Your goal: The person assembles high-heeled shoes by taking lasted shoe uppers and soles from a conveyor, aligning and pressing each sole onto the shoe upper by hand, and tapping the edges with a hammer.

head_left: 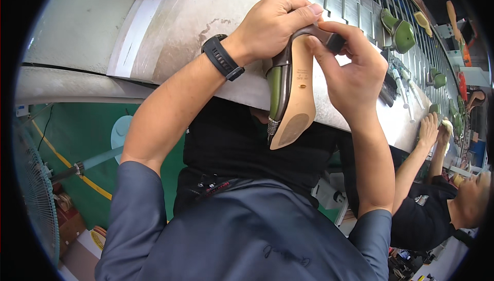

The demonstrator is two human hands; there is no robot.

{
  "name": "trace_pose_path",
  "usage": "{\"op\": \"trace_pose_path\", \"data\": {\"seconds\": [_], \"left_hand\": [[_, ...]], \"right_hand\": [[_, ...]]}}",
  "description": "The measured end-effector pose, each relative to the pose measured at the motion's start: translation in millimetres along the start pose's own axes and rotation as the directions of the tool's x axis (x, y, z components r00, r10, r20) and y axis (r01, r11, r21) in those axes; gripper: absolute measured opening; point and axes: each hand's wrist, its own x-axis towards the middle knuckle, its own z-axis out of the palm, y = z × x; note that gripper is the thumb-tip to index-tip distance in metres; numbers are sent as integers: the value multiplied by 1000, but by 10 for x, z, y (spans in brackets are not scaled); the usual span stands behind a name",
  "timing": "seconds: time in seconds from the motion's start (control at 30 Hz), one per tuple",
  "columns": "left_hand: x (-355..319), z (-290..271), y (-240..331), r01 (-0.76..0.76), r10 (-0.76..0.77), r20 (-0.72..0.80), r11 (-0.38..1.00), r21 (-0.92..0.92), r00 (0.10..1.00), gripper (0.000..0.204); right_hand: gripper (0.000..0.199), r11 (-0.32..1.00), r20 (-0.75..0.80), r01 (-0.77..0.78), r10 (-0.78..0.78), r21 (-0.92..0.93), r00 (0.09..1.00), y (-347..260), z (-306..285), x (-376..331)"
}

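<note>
A heeled shoe (279, 91) with a green and dark brown upper hangs toe down over the worktable's near edge, its tan sole (300, 93) facing up. Something sparkly rings the upper close to the pointed toe. My left hand (272, 26), with a black watch on the wrist, is closed around the heel end from the left. From the right, my right hand (350, 62) pinches the dark heel (329, 39) between thumb and fingers. Part of the heel and the back of the shoe are hidden behind my fingers.
A slatted metal conveyor (339, 3) runs behind the worktable (180, 29), carrying green shoes (399, 31). Pen-like tools (404, 83) lie to the right. A co-worker (437, 198) sits at the right, hands on the table. A fan (33, 193) stands at the left.
</note>
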Motion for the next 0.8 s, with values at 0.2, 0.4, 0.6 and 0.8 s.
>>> {"op": "trace_pose_path", "data": {"seconds": [0.2, 0.4, 0.6, 0.8], "left_hand": [[-44, 53, -53, -12, 25, -92, 990, 138, 995, 47], [-28, 131, -36, -35, 71, -209, 984, 174, 975, 56], [-36, 165, -22, -75, 108, -255, 988, 132, 961, 44], [-37, 130, -59, 11, 47, -259, 976, 218, 965, 58]], "right_hand": [[32, 765, 428, -628, 524, 145, 737, 28, -144, -100], [39, 715, 530, -698, 577, 42, 622, 70, -103, 1], [34, 833, 366, -550, 494, 60, 789, 8, 39, -88], [31, 818, 386, -568, 495, 96, 778, -58, 29, -157]]}}
